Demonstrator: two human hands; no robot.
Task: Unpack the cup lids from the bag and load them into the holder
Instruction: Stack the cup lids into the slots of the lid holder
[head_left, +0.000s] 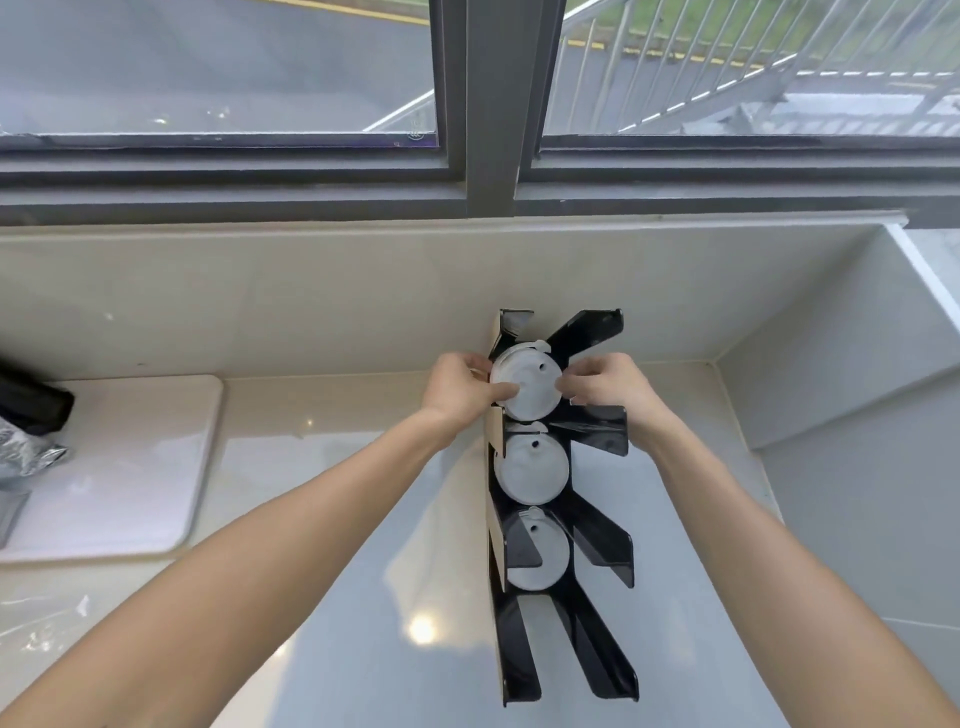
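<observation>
Both hands pinch the top stack of lids (527, 382) at its rim, my left hand (460, 387) and right hand (605, 382) on opposite sides, in the black holder's (597, 525) uppermost slot. I'd best press evenly so the stack seats square between the fins, like the two stacks below.

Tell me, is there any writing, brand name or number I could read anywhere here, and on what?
None can be read.
White plastic cup lids in the black holder: moulded shapes only, no legible text.
Crinkled silver foil bag at the left edge: no print can be made out.
Window glass: a faint round etched mark, too small to read.
</observation>
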